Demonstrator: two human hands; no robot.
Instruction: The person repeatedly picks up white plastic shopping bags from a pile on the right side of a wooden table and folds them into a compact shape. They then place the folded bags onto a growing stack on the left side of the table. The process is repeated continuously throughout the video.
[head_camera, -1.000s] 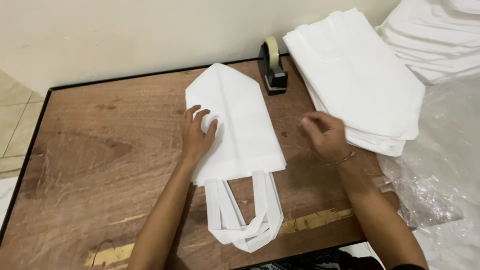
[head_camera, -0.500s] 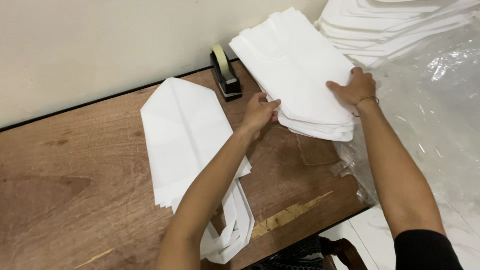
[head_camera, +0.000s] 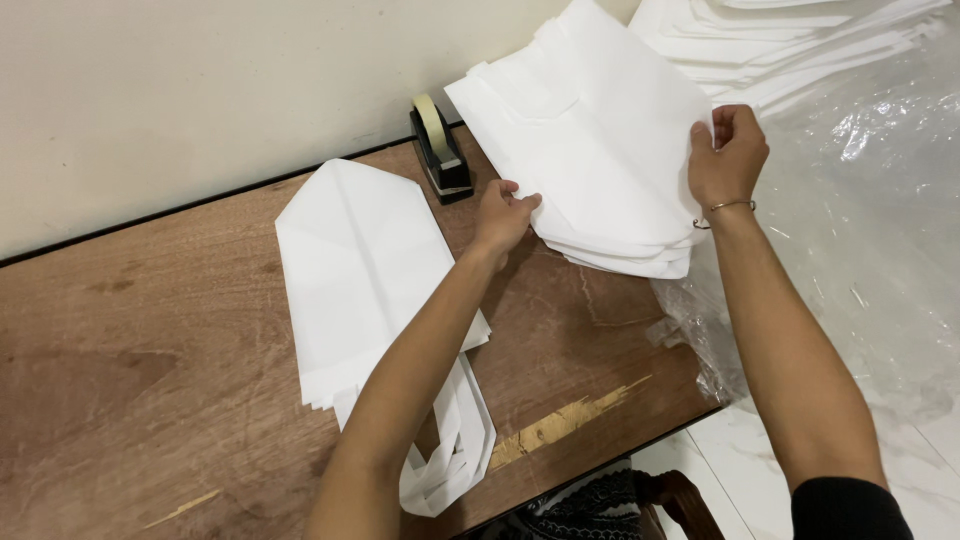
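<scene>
i see my left hand (head_camera: 503, 212) and right hand (head_camera: 728, 150), fingers closed, pinching opposite edges of the top white bag (head_camera: 590, 130) on a stack at the wooden table's (head_camera: 150, 370) far right, beside a tape dispenser (head_camera: 438, 150)

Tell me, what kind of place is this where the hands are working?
Probably a small packing or craft workbench: a worn brown wooden table against a plain wall holds a stack of white fabric bags, one folded white bag with handles, and a black tape dispenser. Both hands grip the stack.
</scene>
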